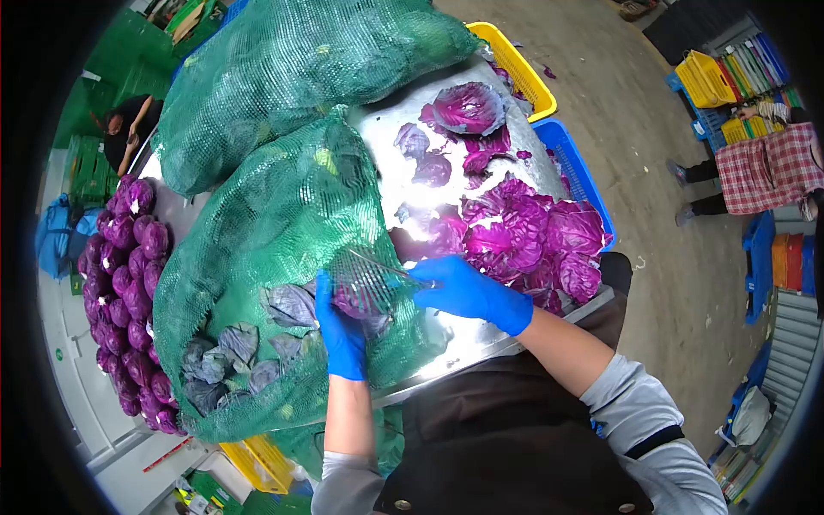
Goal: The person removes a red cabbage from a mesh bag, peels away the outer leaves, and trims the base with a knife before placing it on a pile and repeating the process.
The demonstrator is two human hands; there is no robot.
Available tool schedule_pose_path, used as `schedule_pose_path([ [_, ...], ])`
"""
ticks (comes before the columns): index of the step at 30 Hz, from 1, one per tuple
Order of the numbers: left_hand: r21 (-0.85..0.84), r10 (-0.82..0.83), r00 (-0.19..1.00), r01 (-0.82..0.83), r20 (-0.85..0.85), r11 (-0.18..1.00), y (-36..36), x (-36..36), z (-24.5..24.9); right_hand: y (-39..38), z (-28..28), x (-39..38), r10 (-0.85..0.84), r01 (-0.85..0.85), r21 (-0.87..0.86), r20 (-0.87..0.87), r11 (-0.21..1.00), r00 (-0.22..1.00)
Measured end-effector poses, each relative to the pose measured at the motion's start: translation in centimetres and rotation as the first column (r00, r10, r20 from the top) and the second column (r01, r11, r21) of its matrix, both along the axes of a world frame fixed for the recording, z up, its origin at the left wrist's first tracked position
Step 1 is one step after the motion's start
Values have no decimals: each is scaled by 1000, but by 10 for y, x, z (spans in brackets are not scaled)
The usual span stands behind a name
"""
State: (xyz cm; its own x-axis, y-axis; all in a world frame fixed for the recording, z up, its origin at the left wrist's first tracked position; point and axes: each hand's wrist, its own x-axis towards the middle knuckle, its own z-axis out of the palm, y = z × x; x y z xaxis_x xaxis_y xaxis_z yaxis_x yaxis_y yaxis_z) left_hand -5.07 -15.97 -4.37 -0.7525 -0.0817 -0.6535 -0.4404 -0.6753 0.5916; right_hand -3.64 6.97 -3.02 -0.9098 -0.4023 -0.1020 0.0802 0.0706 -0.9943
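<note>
My left hand (342,330), in a blue glove, is closed around the side of a red cabbage (365,296) at the edge of a green mesh sack (266,215). Green mesh shows across part of that cabbage. My right hand (459,287), also gloved in blue, grips a knife (378,262); its thin blade points left over the cabbage, and the handle is hidden in my fingers. Dull purple cabbages and loose outer leaves (227,352) lie in the sack's open side, left of my left hand. Right of my right hand is a heap of purple leaves (532,232).
A second full mesh sack (300,69) lies behind on the metal table (403,120). Shiny cabbages (129,292) are stacked at left. Yellow (515,64) and blue (579,172) crates adjoin the table's right side. One person (764,167) stands at right, another (129,129) at far left.
</note>
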Motion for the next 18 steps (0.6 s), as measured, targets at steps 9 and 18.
schedule_pose_path([
  [9,281,218,953,-155,-208,947,-35,12,41,13,12,13,-39,107,-117,474,987,880],
  [18,375,202,900,-47,-387,926,-48,26,41,9,-9,30,-256,236,100,328,967,909],
])
